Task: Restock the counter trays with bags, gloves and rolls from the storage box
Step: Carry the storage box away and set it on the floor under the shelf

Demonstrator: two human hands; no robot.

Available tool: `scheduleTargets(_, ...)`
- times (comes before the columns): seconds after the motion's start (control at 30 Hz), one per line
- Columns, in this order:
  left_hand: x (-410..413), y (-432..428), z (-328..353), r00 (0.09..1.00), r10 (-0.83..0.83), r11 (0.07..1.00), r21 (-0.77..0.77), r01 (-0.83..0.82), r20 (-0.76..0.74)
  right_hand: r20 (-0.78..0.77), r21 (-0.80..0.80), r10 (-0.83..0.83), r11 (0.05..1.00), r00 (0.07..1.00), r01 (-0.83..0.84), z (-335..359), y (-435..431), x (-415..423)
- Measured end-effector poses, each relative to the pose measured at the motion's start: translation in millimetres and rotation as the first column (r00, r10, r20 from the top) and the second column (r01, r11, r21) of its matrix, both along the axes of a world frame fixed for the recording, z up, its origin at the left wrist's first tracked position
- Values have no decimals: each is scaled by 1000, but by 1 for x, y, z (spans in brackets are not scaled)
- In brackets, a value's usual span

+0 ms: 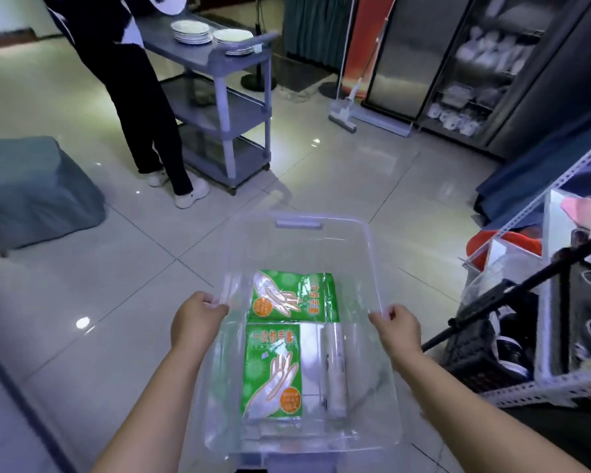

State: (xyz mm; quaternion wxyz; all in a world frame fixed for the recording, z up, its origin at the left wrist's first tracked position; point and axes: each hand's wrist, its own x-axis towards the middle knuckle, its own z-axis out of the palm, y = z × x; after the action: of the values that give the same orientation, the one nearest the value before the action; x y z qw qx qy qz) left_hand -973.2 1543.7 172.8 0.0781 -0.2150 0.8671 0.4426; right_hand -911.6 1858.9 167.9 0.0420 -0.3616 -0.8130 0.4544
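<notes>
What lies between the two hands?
Head view: the upper green glove packet, on the bottom of the clear box that left hand and right hand grip.

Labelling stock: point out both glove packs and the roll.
Far glove pack (pixel 292 297): head view, printed front.
Near glove pack (pixel 273 370): head view, printed front.
Roll (pixel 334 370): head view, mid-length.

A: Entry 1. Left hand (pixel 198 317), pose?
B: Knuckles up, fingers (pixel 215 303) curled over the left rim of the storage box (pixel 372 240). Left forearm (pixel 144 404) bare, reaching forward from the lower left.
A: Right hand (pixel 398 327)?
B: Mirror pose. It grips the right rim, fingertips hooked on the edge, wrist straight. Right forearm (pixel 475 414) bare, entering from the lower right.
A: Relative position?
B: Hands roughly level, opposite each other; arms extended, converging slightly.
</notes>
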Motion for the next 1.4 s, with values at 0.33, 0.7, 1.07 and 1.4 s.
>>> scheduleTargets(0.33,-179,-5,-2,995,-97,995,-17,97,-35,-29,17,-94,995,995,95,0,-11,-144)
scheduleTargets(0.7,-376,88,-2,974,-226,973,45,224,33,-2,-35,-195,980,981,195,-23,83,-322)
scheduleTargets(1.07,-547,193,12,945,-327,943,63,326,13,-58,-22,-278,961,959,277,-5,182,-464)
scheduleTargets(1.4,-720,329,15,805,-593,801,90,592,-9,-43,38,-492,869,869,494,0,276,-567)
